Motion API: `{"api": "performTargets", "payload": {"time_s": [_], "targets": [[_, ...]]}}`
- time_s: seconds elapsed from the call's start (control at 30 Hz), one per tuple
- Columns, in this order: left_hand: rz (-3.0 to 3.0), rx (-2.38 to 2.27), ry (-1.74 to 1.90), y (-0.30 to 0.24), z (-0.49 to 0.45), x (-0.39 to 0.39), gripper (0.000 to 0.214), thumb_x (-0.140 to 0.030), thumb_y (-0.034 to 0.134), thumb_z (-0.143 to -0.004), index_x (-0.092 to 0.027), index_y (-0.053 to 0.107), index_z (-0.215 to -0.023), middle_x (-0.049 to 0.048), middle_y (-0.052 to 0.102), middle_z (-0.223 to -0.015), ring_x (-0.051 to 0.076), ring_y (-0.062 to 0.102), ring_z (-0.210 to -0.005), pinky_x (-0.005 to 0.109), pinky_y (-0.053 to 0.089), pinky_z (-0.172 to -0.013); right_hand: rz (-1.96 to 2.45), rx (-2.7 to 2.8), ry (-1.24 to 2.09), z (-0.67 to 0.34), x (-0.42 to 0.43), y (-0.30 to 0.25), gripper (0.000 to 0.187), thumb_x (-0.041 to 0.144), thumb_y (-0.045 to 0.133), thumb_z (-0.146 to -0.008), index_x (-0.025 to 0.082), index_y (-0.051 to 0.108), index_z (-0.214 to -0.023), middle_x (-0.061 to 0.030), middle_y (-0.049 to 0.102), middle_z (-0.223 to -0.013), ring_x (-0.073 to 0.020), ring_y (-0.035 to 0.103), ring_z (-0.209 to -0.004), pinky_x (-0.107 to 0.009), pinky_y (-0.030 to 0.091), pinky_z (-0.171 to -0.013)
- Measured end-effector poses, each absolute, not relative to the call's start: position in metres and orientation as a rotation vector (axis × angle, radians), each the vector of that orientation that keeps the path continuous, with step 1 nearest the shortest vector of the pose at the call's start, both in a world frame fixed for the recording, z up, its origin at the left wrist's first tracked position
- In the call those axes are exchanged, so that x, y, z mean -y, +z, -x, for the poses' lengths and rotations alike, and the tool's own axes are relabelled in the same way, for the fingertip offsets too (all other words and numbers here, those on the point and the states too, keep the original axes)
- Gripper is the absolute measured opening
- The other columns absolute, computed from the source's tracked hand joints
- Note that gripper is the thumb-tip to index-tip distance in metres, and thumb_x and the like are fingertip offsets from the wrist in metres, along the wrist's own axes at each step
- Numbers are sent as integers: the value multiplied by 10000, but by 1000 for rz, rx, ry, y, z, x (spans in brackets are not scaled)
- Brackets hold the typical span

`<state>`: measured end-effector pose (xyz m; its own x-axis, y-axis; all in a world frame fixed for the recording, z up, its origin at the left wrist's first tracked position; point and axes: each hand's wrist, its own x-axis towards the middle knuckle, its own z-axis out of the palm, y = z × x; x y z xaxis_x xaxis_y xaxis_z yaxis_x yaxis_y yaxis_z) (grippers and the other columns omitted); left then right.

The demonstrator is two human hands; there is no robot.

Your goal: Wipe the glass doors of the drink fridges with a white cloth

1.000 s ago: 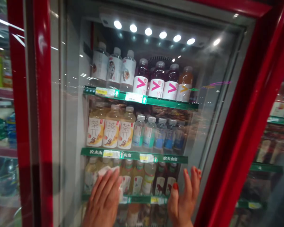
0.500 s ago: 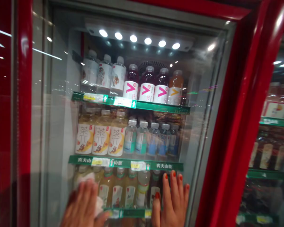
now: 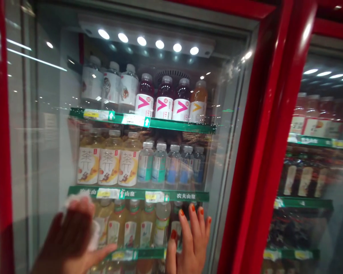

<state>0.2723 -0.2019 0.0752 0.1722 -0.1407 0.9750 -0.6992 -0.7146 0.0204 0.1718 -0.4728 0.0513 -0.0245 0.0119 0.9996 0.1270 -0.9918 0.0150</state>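
The left hand point(image 3: 64, 243) was at the lower left of the glass door point(image 3: 45, 152) of a red-framed point(image 3: 250, 152) drinks cooler, its fingers point(image 3: 77, 217) held close together and gripping a crumpled white cloth point(image 3: 94, 236) against the pane. The right hand point(image 3: 188, 243) stood apart from it near the door's lower right, its fingers point(image 3: 193, 217) spread wide and open, holding nothing and apparently pressed to the glass. The step in hand looked like wiping the pane, with the right hand seeming to brace the door. Behind the glass, tea bottles point(image 3: 108, 163) stood on a green-edged shelf point(image 3: 138, 195). The next move seemed to call for keeping the cloth flat on the glass while the door stayed steady.
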Motion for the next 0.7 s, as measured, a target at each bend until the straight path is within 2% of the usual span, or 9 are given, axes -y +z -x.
{"api": "performTargets", "payload": {"time_s": [0.1,0.17,0.23,0.3,0.37,0.47,0.53,0.6,0.7], "targets": [[-1965,704,1630,124,-277,196,1090,-838,504,-951,-316,39,-1788,-48,2,-1881,483,44,-1721,704,39,-1427,2104,181,-2202,-170,473,54,817,115,591,-927,186,401,-1719,-74,356,-1804,-362,295,-1696,-686,180,-1403],[-2003,762,1732,146,-266,224,1080,-725,495,-1022,-159,-27,-1779,80,-61,-1874,467,35,-1725,674,80,-1426,2100,193,-2197,-167,473,58,813,111,587,-943,199,386,-1726,-57,335,-1813,-354,284,-1701,-681,168,-1406],[-2026,919,1860,141,-251,257,1014,-691,423,-1066,-61,47,-1765,147,14,-1865,354,62,-1745,547,87,-1442,2089,192,-2176,-165,473,61,803,112,578,-962,224,375,-1731,-35,332,-1814,-352,281,-1702,-697,169,-1399],[-2139,1146,1885,115,-241,267,904,-645,378,-1098,-83,138,-1765,108,108,-1859,261,91,-1747,433,78,-1445,2074,200,-2175,-164,472,63,783,121,576,-982,236,377,-1730,-23,334,-1814,-346,280,-1703,-691,171,-1400],[-2187,1186,1889,89,-242,247,791,-547,372,-1124,-135,174,-1770,65,161,-1851,206,101,-1743,398,54,-1444,2060,194,-2182,-165,471,63,765,128,574,-998,243,380,-1728,-15,334,-1816,-340,277,-1704,-672,172,-1405],[-2180,915,1890,92,-261,190,851,-458,509,-1097,-135,112,-1777,124,148,-1854,275,131,-1739,471,119,-1442,2052,181,-2203,-167,469,63,773,121,595,-993,258,389,-1725,-10,350,-1811,-344,291,-1699,-656,177,-1409],[-2136,716,1845,120,-273,175,959,-514,552,-1076,-120,28,-1777,171,75,-1861,373,120,-1733,581,154,-1426,2055,181,-2216,-168,469,62,779,118,603,-988,255,390,-1725,-17,348,-1813,-348,287,-1700,-655,167,-1412],[-2058,648,1807,148,-275,195,1000,-640,463,-1081,-95,-14,-1769,176,-8,-1865,403,52,-1737,623,108,-1420,2055,189,-2217,-168,470,61,771,124,590,-991,246,389,-1725,-32,340,-1818,-354,277,-1703,-662,162,-1411],[-2027,877,1841,144,-255,258,1068,-802,300,-1043,-47,63,-1761,150,6,-1867,312,15,-1750,497,51,-1439,2035,191,-2215,-166,471,57,767,122,567,-984,241,395,-1722,-56,347,-1818,-363,289,-1698,-687,191,-1400]]}}
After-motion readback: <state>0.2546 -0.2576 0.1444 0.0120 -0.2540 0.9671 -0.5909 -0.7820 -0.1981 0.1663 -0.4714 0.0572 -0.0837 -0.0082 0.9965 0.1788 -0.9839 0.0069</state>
